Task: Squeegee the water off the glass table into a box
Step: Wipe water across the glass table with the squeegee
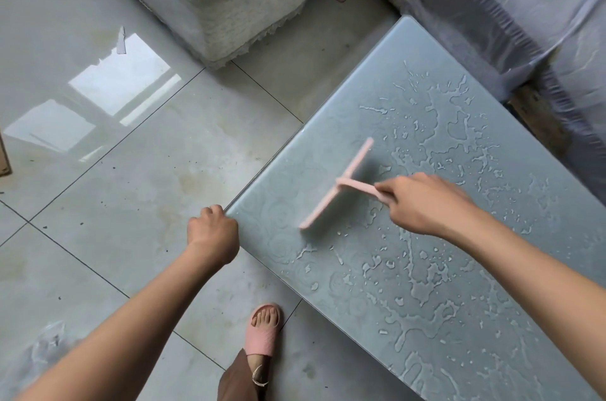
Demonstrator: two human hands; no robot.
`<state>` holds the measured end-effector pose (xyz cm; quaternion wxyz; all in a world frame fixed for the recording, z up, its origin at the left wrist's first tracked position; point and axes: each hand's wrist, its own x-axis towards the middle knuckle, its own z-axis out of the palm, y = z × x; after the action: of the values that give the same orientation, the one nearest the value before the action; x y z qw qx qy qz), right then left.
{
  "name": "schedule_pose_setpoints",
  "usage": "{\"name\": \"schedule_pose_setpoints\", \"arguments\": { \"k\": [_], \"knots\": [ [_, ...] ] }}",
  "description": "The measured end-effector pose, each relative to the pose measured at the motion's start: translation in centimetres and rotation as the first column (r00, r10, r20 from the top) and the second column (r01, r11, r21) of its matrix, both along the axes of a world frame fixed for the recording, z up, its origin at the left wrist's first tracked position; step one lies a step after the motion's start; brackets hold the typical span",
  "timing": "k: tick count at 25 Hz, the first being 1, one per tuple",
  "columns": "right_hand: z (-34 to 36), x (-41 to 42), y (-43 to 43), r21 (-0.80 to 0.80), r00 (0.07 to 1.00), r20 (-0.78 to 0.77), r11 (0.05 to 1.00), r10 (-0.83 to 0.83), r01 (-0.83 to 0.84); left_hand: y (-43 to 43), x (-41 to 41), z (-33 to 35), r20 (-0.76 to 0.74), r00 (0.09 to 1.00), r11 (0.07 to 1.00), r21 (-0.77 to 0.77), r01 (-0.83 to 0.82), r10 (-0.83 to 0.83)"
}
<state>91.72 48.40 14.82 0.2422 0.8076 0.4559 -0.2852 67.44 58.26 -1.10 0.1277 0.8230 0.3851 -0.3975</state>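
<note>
A frosted glass table [328, 125] fills the right half of the head view, with puddles and drops of water [423, 276] spread over its middle and right. My right hand [426, 204] grips the handle of a pink squeegee [341, 181]. Its blade lies on the glass near the table's left edge and looks blurred. My left hand [213, 230] is curled into a fist against the table's near left corner, and nothing shows in it. The strip of glass left of the blade looks mostly dry.
A glossy tiled floor [131, 171] lies to the left. A covered sofa [229, 0] stands at the back and another [524, 7] along the right. A cardboard edge [4, 154] shows at far left and brown cardboard [537, 118] at right. My foot wears a pink slipper [264, 328].
</note>
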Motion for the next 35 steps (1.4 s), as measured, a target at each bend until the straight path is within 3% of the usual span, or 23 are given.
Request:
{"name": "schedule_pose_setpoints", "arguments": {
  "k": [4, 7, 14, 16, 19, 22, 24, 32, 35],
  "knots": [
    [-1.7, -3.7, 3.6, 0.139, 0.99, -0.118, 0.989, 0.076, -0.06, 0.2, -0.1, 0.3, -0.012, 1.0, 1.0, -0.009, -0.004, 0.004],
    [-2.8, -4.2, 1.2, 0.149, 0.991, -0.098, 0.986, 0.086, -0.071, 0.2, -0.4, 0.4, -0.021, 1.0, 1.0, 0.006, 0.013, -0.013],
    [0.1, -0.6, -9.1, -0.037, 0.999, -0.012, 0.999, 0.037, -0.038, 0.3, -0.2, -0.1, -0.003, 0.999, 0.999, 0.026, -0.045, 0.045],
    [0.6, -1.3, -8.9, 0.051, 0.995, 0.002, 0.994, 0.095, -0.095, 0.1, 0.2, -0.1, -0.011, 0.997, 0.997, 0.027, -0.072, 0.072],
    [-0.8, -4.8, -5.1, 0.233, 0.984, -0.099, 0.965, 0.149, -0.122, 0.1, 0.0, -0.5, 0.0, 0.989, 0.989, 0.015, -0.149, 0.149],
    [-3.1, -8.4, -0.4, 0.248, 0.965, -0.155, 0.954, 0.213, -0.17, 0.6, -0.8, -0.7, 0.04, 0.967, 0.968, -0.04, -0.248, 0.25],
    [-3.7, -8.7, -0.1, 0.266, 0.962, -0.114, 0.941, 0.247, -0.21, 0.9, -1.4, -0.9, 0.064, 0.958, 0.959, -0.077, -0.274, 0.279],
    [0.8, -3.4, -7.7, -0.04, 0.992, 0.023, 0.992, 0.122, -0.121, 0.8, -2.9, -1.4, 0.083, 0.954, 0.951, -0.143, -0.274, 0.287],
    [0.3, -5.7, -4.3, 0.151, 0.994, -0.034, 0.984, 0.105, -0.099, 0.9, -2.9, -1.4, 0.08, 0.959, 0.956, -0.137, -0.26, 0.272]
  ]
}}
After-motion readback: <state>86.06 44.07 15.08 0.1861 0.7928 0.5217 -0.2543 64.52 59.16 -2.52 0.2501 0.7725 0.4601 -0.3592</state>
